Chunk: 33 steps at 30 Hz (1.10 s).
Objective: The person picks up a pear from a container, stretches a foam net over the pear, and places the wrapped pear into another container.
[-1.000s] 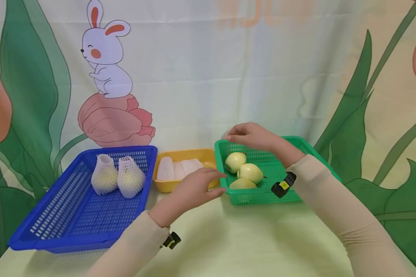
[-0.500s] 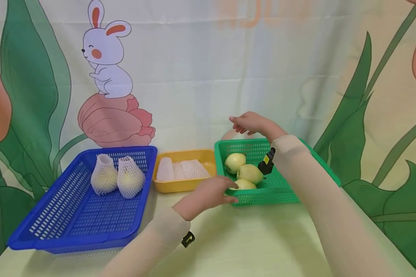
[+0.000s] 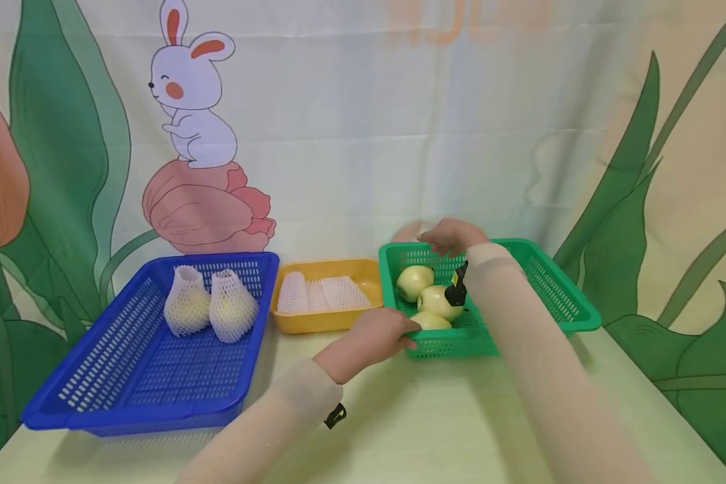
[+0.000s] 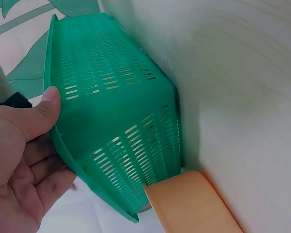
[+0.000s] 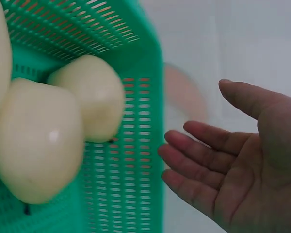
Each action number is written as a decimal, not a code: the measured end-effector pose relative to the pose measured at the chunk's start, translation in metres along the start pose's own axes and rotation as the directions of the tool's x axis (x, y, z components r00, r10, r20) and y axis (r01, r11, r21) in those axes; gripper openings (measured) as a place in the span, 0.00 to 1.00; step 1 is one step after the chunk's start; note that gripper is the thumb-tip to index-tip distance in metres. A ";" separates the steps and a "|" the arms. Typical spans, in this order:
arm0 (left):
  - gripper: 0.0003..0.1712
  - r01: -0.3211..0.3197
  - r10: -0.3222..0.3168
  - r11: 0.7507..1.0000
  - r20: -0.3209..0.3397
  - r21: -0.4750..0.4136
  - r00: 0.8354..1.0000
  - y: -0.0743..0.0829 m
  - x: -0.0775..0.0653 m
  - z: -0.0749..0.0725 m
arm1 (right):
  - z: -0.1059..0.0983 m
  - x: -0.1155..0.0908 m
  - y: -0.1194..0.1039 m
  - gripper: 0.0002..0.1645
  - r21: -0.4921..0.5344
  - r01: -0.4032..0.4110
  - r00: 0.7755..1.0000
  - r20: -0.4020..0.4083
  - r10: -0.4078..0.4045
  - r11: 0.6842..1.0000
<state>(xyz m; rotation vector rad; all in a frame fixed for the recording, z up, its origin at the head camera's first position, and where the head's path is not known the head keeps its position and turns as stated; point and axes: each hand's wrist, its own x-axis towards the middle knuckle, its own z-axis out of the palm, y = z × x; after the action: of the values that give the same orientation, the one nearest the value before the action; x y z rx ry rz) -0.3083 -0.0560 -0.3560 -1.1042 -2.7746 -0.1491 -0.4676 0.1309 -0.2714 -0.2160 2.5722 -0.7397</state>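
A green basket (image 3: 460, 346) with slotted walls holds several pale yellow-green pears (image 3: 414, 282) at its left end. At the front left corner, my left hand (image 3: 381, 336) grips the rim. The left wrist view has the thumb (image 4: 51, 99) on the outer side of the rim and the other fingers curled behind it. Beside the far rim is my right hand (image 3: 456, 235), with nothing in it. In the right wrist view, its relaxed fingers (image 5: 199, 155) point toward the green rim, and a small gap seems to separate them.
A yellow basket (image 3: 305, 324) with white foam net sleeves (image 3: 341, 294) stands left of the green one. Further left, a large blue basket (image 3: 175, 418) holds two pears in foam nets (image 3: 232, 308). Behind the table hangs a printed curtain (image 3: 339, 134).
My left hand has moved right, from beside the yellow basket to the green basket's front corner, and grips it. The right hand rose above the far rim, then came down toward it.
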 end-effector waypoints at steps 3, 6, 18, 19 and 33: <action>0.07 -0.013 0.013 1.000 -0.012 0.013 1.000 0.000 0.001 0.000 | 0.009 0.010 0.009 0.39 0.011 -0.019 1.000 -0.010 0.019 1.000; 0.07 -0.012 0.012 1.000 -0.009 0.018 1.000 -0.001 0.001 -0.001 | 0.017 0.024 0.016 0.45 0.009 -0.052 0.998 -0.027 0.053 0.999; 0.09 0.000 -0.002 0.999 0.029 0.045 1.000 -0.001 0.002 -0.003 | 0.036 0.050 0.022 0.50 -0.008 -0.257 0.962 0.095 0.256 0.966; 0.09 0.005 -0.007 0.999 0.031 0.045 1.000 -0.001 0.002 -0.004 | 0.037 0.052 0.021 0.51 -0.004 -0.248 0.964 0.099 0.247 0.969; 0.15 0.036 -0.036 0.999 0.043 0.000 0.998 -0.001 0.002 -0.004 | 0.050 0.075 0.014 0.56 0.190 -0.250 0.966 0.115 0.232 0.949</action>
<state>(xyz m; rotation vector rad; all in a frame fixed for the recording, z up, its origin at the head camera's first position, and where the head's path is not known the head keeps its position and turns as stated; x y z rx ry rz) -0.3099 -0.0556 -0.3516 -1.0708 -2.8339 -0.1320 -0.5112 0.0992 -0.3457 0.1257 2.3604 -0.8689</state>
